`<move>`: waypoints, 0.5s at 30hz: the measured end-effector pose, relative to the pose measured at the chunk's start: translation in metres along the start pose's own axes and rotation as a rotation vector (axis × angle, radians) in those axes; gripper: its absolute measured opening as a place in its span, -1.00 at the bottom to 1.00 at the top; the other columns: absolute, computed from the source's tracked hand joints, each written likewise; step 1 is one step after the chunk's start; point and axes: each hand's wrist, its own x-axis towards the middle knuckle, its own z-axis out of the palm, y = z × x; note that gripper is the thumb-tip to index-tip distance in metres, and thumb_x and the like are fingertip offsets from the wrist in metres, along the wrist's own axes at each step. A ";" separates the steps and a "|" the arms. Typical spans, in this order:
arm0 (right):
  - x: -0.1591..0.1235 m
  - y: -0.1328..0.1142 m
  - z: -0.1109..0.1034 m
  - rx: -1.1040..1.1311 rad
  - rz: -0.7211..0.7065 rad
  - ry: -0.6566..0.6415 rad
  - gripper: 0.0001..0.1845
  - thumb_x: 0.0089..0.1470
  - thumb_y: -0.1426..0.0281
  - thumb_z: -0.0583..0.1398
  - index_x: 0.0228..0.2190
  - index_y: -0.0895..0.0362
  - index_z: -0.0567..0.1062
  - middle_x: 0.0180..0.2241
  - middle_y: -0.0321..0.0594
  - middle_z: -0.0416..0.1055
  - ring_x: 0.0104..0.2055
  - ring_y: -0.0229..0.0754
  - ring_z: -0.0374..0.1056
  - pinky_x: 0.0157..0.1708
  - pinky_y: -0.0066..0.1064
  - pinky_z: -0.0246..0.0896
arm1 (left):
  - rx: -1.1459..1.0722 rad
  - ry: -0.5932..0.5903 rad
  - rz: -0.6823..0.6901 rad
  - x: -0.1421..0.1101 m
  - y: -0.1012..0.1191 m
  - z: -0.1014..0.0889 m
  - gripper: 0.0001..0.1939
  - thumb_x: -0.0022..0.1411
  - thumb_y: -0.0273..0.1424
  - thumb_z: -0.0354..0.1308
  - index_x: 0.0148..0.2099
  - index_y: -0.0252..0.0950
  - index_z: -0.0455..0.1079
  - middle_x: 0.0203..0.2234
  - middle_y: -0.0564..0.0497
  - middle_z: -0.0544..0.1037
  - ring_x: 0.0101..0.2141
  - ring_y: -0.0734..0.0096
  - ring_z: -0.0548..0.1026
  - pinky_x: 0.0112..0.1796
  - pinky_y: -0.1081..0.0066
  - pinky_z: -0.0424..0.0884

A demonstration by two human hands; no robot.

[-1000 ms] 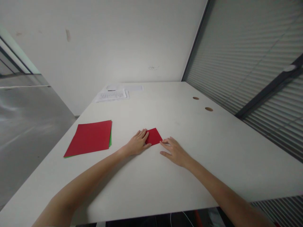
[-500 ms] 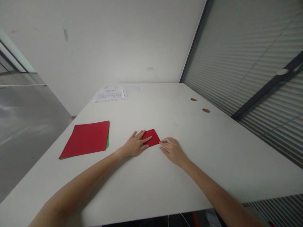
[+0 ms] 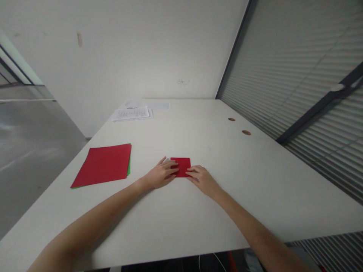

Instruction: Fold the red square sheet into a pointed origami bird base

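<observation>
A small folded red paper (image 3: pixel 183 163), roughly square, lies on the white table (image 3: pixel 181 215) in front of me. My left hand (image 3: pixel 161 174) rests palm down at its left side, with fingers spread and fingertips on top of the paper. At the lower right corner, my right hand (image 3: pixel 202 179) has its fingers bent and drawn close together on the paper's edge. The fingertips of both hands cover parts of the left and right edges.
To the left lies a stack of large red sheets (image 3: pixel 104 164) with a green sheet (image 3: pixel 129 166) showing beneath. Printed white papers (image 3: pixel 132 114) sit at the far left of the table. Two round holes, one nearer (image 3: pixel 246 132), are cut near the right edge beside window blinds (image 3: pixel 283 75).
The folded red paper has turned, so its edges now run square to me. My right hand has moved slightly left onto its edge, and my left fingers have shifted back towards its left side.
</observation>
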 end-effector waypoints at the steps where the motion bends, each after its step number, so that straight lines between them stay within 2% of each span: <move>1: -0.001 0.000 0.000 -0.023 0.001 0.008 -0.81 0.17 0.40 0.22 -0.17 0.11 0.58 -0.17 -0.10 0.51 -0.09 -0.05 0.38 -0.07 -0.13 0.33 | -0.015 0.037 0.030 0.001 0.002 0.001 -0.68 0.41 -0.31 -0.03 0.06 -0.25 0.45 0.02 -0.15 0.49 0.06 0.22 0.42 0.20 0.05 0.13; 4: -0.003 -0.004 -0.003 -0.102 -0.024 0.031 -0.81 0.18 0.40 0.21 -0.18 0.10 0.59 -0.22 -0.10 0.52 -0.13 -0.04 0.37 -0.13 -0.14 0.32 | -0.042 0.110 0.057 0.002 0.006 0.004 -0.75 0.36 -0.29 0.07 -0.09 -0.26 0.53 -0.20 -0.09 0.57 -0.14 0.30 0.50 0.08 0.18 0.29; 8: -0.005 -0.011 -0.007 -0.169 -0.074 0.015 -0.79 0.23 0.42 0.14 -0.21 0.11 0.59 -0.22 -0.09 0.55 -0.15 -0.04 0.39 -0.17 -0.14 0.27 | -0.095 0.153 -0.006 0.004 0.005 0.008 -0.78 0.30 -0.27 0.15 -0.13 -0.25 0.55 -0.21 -0.10 0.58 -0.16 0.28 0.51 -0.04 0.23 0.37; 10: -0.005 -0.014 -0.008 -0.150 -0.052 0.002 -0.75 0.27 0.42 0.09 -0.24 0.12 0.59 -0.24 -0.08 0.56 -0.17 -0.04 0.41 -0.16 -0.14 0.25 | -0.130 0.168 -0.037 0.004 0.004 0.009 -0.78 0.30 -0.27 0.16 -0.16 -0.24 0.57 -0.22 -0.10 0.60 -0.18 0.29 0.53 -0.07 0.24 0.38; 13: 0.000 -0.014 -0.012 0.053 0.085 0.041 -0.66 0.28 0.27 0.06 -0.32 0.11 0.59 -0.31 -0.05 0.56 -0.21 -0.02 0.43 -0.14 -0.11 0.24 | -0.166 0.164 -0.055 0.005 0.002 0.012 -0.78 0.32 -0.29 0.12 -0.22 -0.21 0.59 -0.23 -0.09 0.63 -0.22 0.31 0.56 -0.03 0.21 0.36; 15: 0.007 -0.009 -0.024 0.367 0.254 0.143 -0.59 0.23 0.08 0.08 -0.30 0.10 0.58 -0.29 -0.04 0.57 -0.22 0.01 0.46 -0.14 -0.08 0.28 | -0.173 0.165 -0.064 0.005 0.001 0.013 -0.76 0.33 -0.30 0.10 -0.25 -0.21 0.60 -0.23 -0.09 0.63 -0.21 0.31 0.56 -0.02 0.21 0.36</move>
